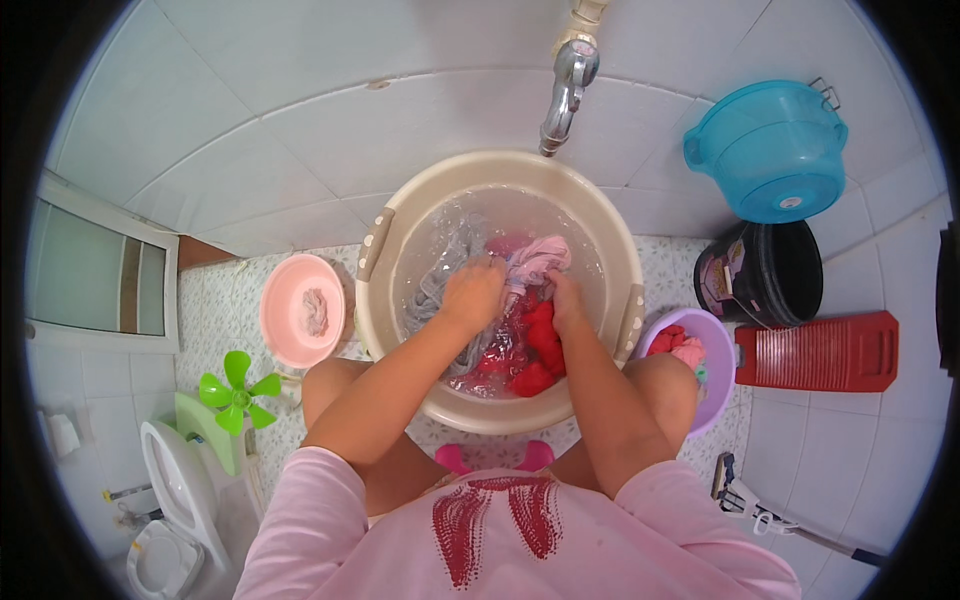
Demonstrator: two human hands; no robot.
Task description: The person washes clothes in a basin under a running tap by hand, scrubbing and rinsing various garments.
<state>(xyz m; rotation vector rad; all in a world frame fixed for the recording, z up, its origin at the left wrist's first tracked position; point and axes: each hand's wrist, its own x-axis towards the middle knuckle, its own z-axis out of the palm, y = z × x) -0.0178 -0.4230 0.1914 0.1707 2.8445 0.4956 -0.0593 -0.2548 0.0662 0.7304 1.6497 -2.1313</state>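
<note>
A large beige plastic basin (499, 420) of water stands before me, between my knees. My left hand (474, 291) and my right hand (564, 298) are both closed on a pink garment (541, 259), which is bunched and twisted at the water's surface. Grey cloth (454, 259) floats in the basin, to the left of and under my left hand. Red cloth (541, 341) lies wet just below my right hand, partly under water. Above the basin's far rim a chrome faucet (561, 97) sticks out from the tiled wall, with no water seen running from it.
On the left are a pink basin (270, 311) with a small cloth and a green fan blade (238, 399). Right of me stand a purple basin (724, 390) of clothes, a black bucket (720, 262), a red washboard (817, 352) and a hanging blue basin (780, 142).
</note>
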